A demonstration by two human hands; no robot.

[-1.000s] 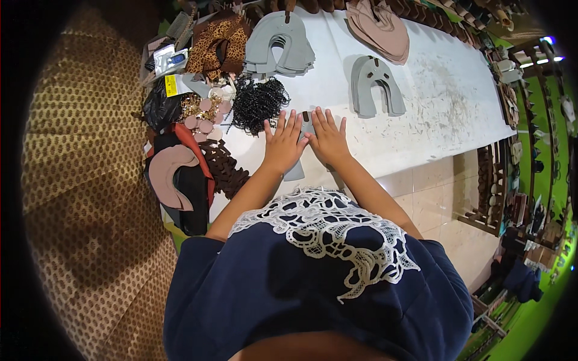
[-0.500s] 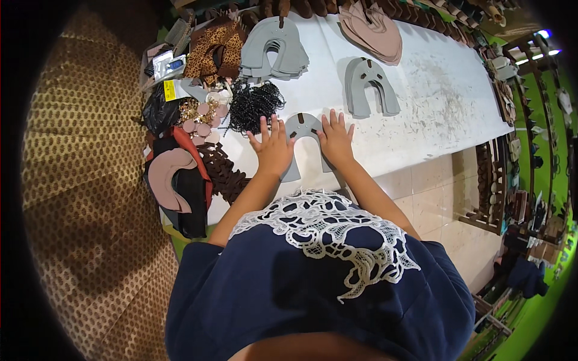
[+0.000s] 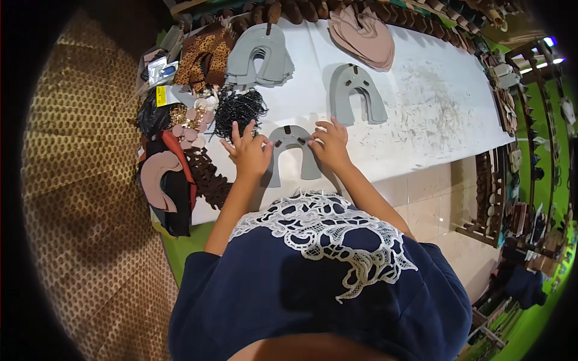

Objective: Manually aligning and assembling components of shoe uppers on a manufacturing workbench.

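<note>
A grey U-shaped shoe upper (image 3: 288, 133) lies on the white table in front of me, curve away from me, with small dark brown tabs on it. My left hand (image 3: 250, 157) is at its left edge, thumb and forefinger pinched together there and the other fingers raised. At the right edge, my right hand (image 3: 331, 146) pinches in the same way. Another grey upper with brown tabs (image 3: 341, 90) rests farther off to the right. Beyond my left hand is a tangle of black braided cord (image 3: 239, 110).
Grey uppers (image 3: 260, 57) are stacked at the back, beside leopard-print pieces (image 3: 201, 59). Pink-beige uppers (image 3: 361, 39) lie farther right. At left are dark brown strips (image 3: 208, 179), pink discs (image 3: 185, 129) and a curved pink piece (image 3: 159, 182). Shoe racks (image 3: 528, 138) stand right.
My hands lay with fingers spread on the sides of the upper; now thumbs and forefingers pinch at its edges. The side tabs now show. The whole view has shifted slightly.
</note>
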